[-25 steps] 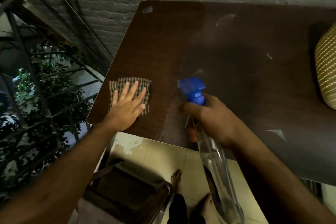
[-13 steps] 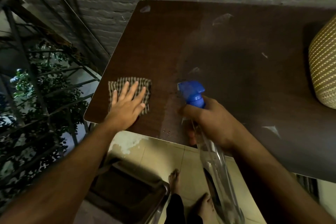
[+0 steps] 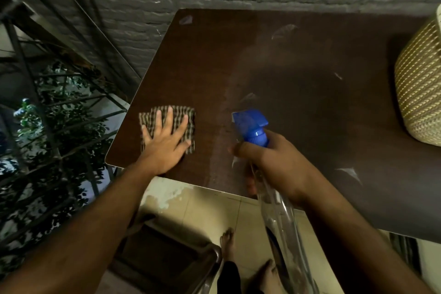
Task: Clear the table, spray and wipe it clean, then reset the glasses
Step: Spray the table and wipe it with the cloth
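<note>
A dark brown table (image 3: pixel 238 55) stands against a grey stone wall. My left hand (image 3: pixel 164 143) lies flat with spread fingers on a folded checked cloth (image 3: pixel 181 114) near the table's front left corner. My right hand (image 3: pixel 274 162) grips the neck of a clear spray bottle (image 3: pixel 279 217) with a blue nozzle (image 3: pixel 250 124), held over the front edge and pointing across the table. A faint mist hangs over the middle of the tabletop, and a wet streak runs down it to the left of the nozzle. No glasses are in view.
A woven yellow basket (image 3: pixel 420 93) stands at the table's right side. A dark chair seat (image 3: pixel 162 253) sits below the front edge, beside my bare feet. A metal railing (image 3: pixel 59 112) with plants behind it runs along the left.
The nozzle sits slightly lower and nearer than a second ago, and the misted patch on the tabletop has spread. My left hand stays on the cloth.
</note>
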